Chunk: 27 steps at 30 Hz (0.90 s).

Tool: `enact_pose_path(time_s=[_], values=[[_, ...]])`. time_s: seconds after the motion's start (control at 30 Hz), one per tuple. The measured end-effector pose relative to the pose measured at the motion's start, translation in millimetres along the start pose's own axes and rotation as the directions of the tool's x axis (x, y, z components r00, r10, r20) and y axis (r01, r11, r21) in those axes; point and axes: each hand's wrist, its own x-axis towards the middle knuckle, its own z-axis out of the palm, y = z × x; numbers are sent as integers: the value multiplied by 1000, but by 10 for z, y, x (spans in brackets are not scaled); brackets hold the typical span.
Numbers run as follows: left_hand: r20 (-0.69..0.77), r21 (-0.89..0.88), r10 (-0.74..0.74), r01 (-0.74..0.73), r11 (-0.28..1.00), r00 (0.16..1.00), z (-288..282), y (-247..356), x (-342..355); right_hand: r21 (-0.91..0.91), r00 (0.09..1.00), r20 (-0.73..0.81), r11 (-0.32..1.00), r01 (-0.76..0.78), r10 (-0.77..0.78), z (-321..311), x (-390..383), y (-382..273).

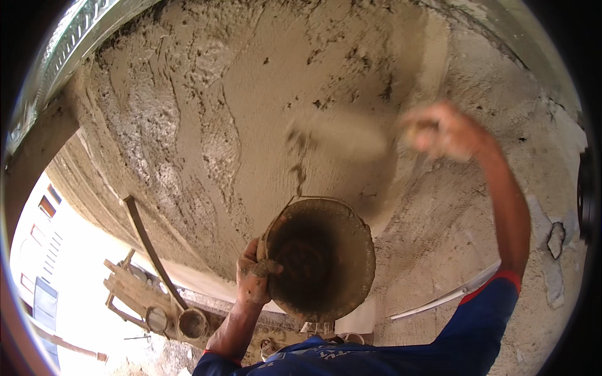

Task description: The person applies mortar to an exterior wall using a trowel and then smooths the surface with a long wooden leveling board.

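Left hand point(254, 279): fingers hold bucket point(357, 276) by its rim, mouth facing the camera, just below trowel point(351, 135), likely to catch drips. Right hand point(445, 133): fingers look closed round trowel handle; blade blurred, near wet wall point(269, 94).

Your left forearm point(232, 331) rises from the lower edge, and your left hand point(253, 279) is closed in a firm grip, thumb pointing right. Your right arm point(509, 210) stretches out to the side, bent at the elbow, forearm angling upward and inward. Higher up, your right hand point(446, 133) seems curled closed, though blur hides each finger's exact position
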Motion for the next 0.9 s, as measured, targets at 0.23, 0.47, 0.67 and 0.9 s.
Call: enact_pose_path(time_s=[0.23, 0.47, 0.67, 0.9], values=[[-62, 16, 23, -22, 1000, 998, -225, -41, -127, -76, 875, -456, 987, 141, -160, -448, -397, -75], [-7, 498, 295, -253, 830, 955, -292, 240, -198, -61, 910, 415, 997, 36, -8, 1050, -85, 95], [-182, 315, 190, -126, 941, 965, -754, 181, -313, 50, 819, 563, 993, 105, -115, 2251, 44, -74], [-200, 426, 290, -184, 886, 936, -1033, 394, -425, 32, 794, 594, 990, 137, -129, 3061, 355, -305]])
